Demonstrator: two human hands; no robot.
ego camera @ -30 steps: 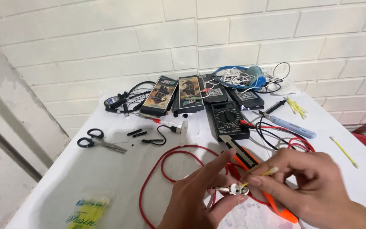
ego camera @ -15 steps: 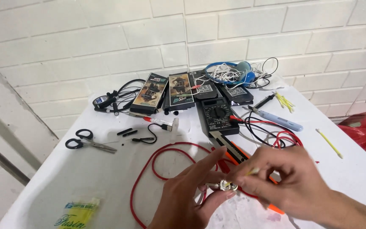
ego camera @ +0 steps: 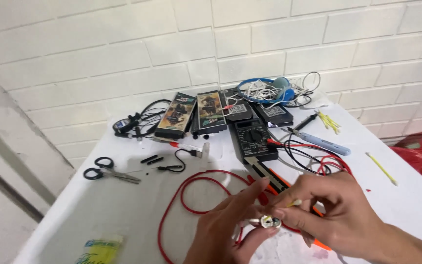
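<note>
My left hand pinches a small metal fitting; my right hand holds a thin yellow wire just above it. Loose fingers could drop the fitting into the red cable beneath.

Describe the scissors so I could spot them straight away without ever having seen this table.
Start at the white table against the white brick wall and look to its left edge, well away from both hands. There the scissors lie flat and alone, beside two short black tubes. Their two round black finger loops and thin metal blades set them apart from the wires and meters around.
</note>
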